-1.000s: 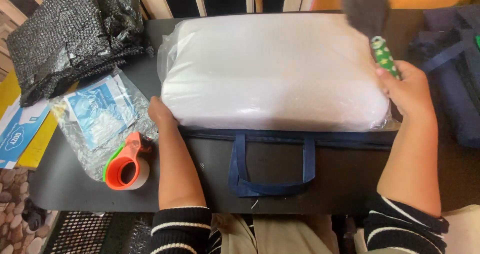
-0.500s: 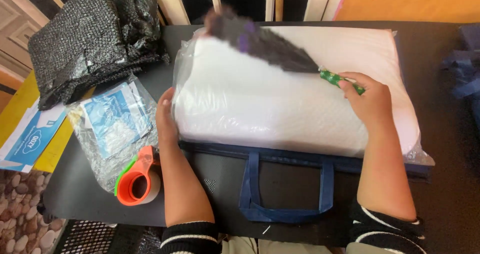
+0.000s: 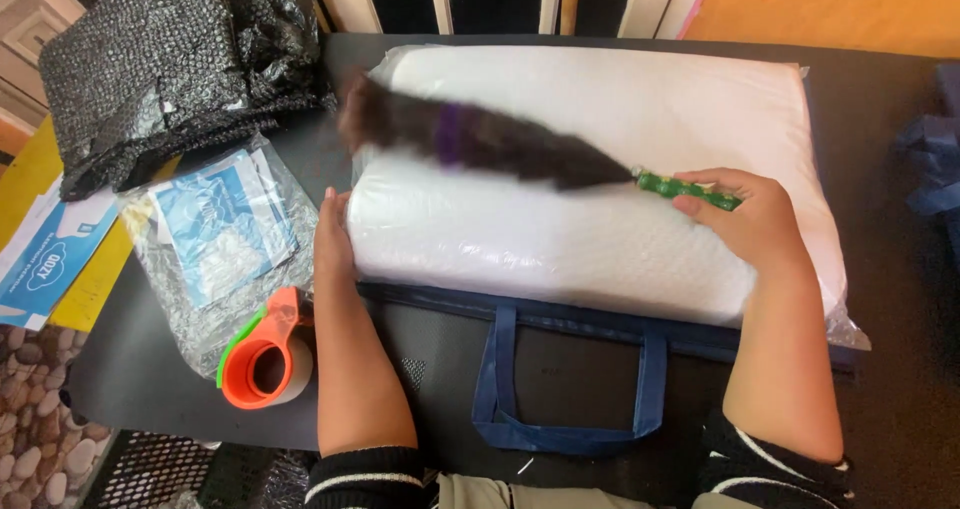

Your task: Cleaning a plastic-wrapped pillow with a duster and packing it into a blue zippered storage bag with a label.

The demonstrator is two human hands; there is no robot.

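Right hand (image 3: 752,219): closed round the green patterned handle (image 3: 688,188) of a feather duster (image 3: 480,139), fingers curled and pinching the handle against the thumb; resting on the right part of the pillow's top.

Feather duster: dark plumes with a purple band, blurred, lying across the far-left half of the pillow, tip just past the pillow's left edge.

Left hand (image 3: 331,239): flat against the near-left end of the pillow, fingers pressed together and pointing to the far side; holding nothing.

Pillow (image 3: 640,119): white, sealed in clear plastic wrap, centre of the table, long side running left to right; lying on a dark blue bag.

Dark blue bag (image 3: 560,379): flat under the pillow, near edge and looped carrying handles showing in front of it, between the two forearms.

Tape dispenser (image 3: 262,357): orange with a green edge, near-left of the left forearm, just beside it.

Clear plastic packet (image 3: 215,234): blue-and-white printed sheet inside, left of the pillow, just beyond the dispenser.

Black bubble wrap (image 3: 160,64): crumpled heap, far-left corner.

Table (image 3: 140,369): dark, matt top, bearing all of the above.

Sleeves: black with white stripes, at the near edge.
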